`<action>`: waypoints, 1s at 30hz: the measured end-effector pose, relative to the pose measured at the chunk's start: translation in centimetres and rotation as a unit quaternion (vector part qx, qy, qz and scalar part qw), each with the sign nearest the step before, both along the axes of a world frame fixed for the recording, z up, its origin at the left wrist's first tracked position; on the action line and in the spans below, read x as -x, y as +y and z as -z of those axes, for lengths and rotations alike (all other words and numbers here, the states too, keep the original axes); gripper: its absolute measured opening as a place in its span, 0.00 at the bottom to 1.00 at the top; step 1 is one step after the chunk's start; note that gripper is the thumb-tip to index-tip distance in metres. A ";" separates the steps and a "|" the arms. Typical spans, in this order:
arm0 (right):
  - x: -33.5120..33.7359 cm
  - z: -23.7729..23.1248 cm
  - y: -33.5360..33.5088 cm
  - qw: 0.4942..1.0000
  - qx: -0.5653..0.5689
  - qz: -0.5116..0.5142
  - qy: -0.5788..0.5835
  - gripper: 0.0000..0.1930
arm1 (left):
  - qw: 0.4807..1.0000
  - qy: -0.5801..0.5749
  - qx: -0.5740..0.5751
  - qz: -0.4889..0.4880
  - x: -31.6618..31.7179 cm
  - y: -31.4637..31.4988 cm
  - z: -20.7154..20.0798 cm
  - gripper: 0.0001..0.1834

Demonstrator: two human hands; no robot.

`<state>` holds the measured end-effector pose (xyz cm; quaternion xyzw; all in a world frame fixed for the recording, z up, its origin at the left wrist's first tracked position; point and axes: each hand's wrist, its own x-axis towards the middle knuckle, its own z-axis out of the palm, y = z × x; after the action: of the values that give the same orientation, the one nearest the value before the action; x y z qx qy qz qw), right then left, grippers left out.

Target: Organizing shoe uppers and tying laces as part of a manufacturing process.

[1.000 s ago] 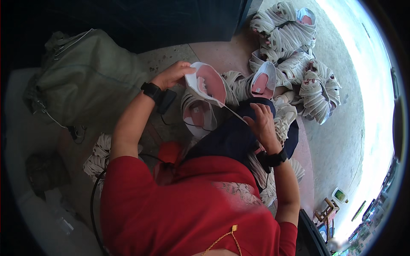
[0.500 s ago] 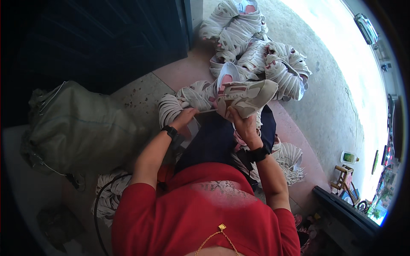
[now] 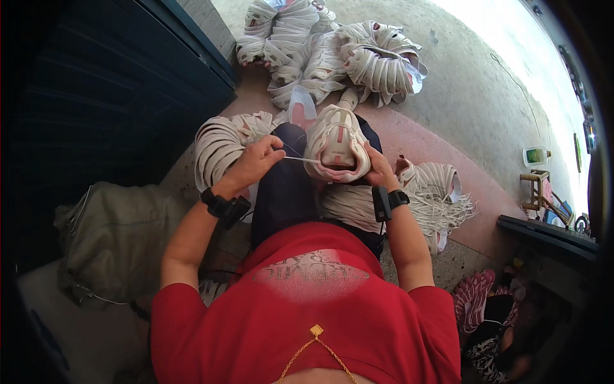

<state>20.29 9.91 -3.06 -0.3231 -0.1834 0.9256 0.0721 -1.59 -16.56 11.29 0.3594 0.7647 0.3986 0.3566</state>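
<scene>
Over my lap, an off-white shoe upper (image 3: 343, 137) with pink trim has its collar opening towards me and its toe pointing away. My right hand (image 3: 381, 169) grips the right side of the collar, thumb and fingers closed on it. To the left, my left hand (image 3: 259, 158) pinches a thin, straight white strand (image 3: 302, 159) that runs to the left collar edge. I cannot tell whether this is a cord or a slim rod. A fine dark thread (image 3: 289, 147) loops above it, near my left fingertips.
Stacked shoe uppers (image 3: 300, 41) lie ahead on the floor. A fanned bundle (image 3: 220, 150) sits left of my knee, another (image 3: 432, 179) to the right. A grey-green sack (image 3: 121, 233) slumps at left. Further right are a plastic bottle (image 3: 536, 155) and a small wooden stool (image 3: 537, 189).
The shoe upper has turned from toe pointing right to toe pointing away, so its opening now shows. Both hands stay on upper and strand. The whole view has shifted.
</scene>
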 end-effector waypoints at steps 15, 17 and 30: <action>-2.6 0.3 -6.9 0.968 0.142 0.007 -0.206 0.43 | 0.969 0.147 -0.032 0.196 -5.6 8.1 3.2 0.14; -2.1 0.2 -7.1 0.978 0.111 0.044 -0.171 0.40 | 0.947 0.224 -0.017 0.228 -6.3 7.2 3.9 0.14; 3.0 -2.4 -3.8 0.504 -0.811 -0.199 -0.221 0.26 | 0.925 0.325 0.003 0.199 -5.5 5.8 11.9 0.15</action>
<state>17.33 6.11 -0.65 -0.2727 -0.9233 0.2602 0.0733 3.90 -10.76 -0.58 0.6128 0.7527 0.1782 0.1616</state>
